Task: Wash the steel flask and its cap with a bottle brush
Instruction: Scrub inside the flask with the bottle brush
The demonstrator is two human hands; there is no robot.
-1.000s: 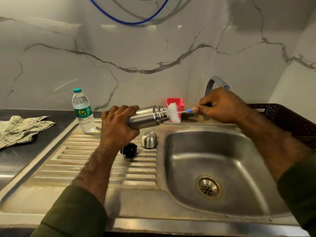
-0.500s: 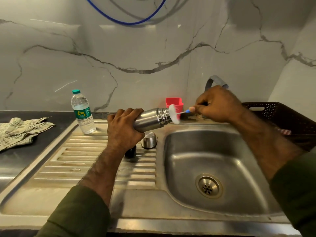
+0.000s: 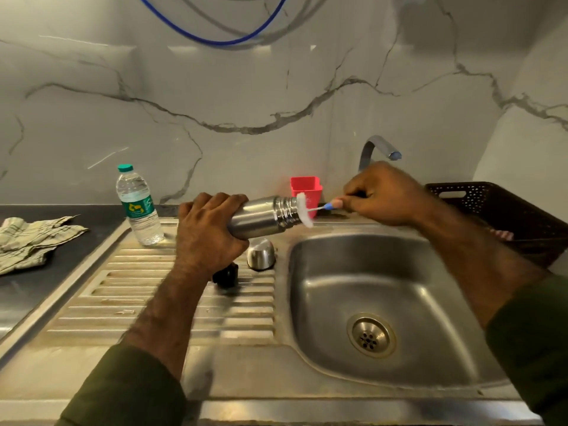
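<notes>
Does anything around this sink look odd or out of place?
Nothing is spilled or broken. The drainboard shows brownish staining along its ridges, and a checked cloth lies crumpled on the dark counter. The steel cap and a black stopper sit loose on the drainboard, as expected mid-wash.

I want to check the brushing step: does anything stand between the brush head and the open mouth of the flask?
Nothing visible does. The white brush head sits right at the mouth of the steel flask, which the left hand holds sideways; the right hand pinches the handle.
</notes>
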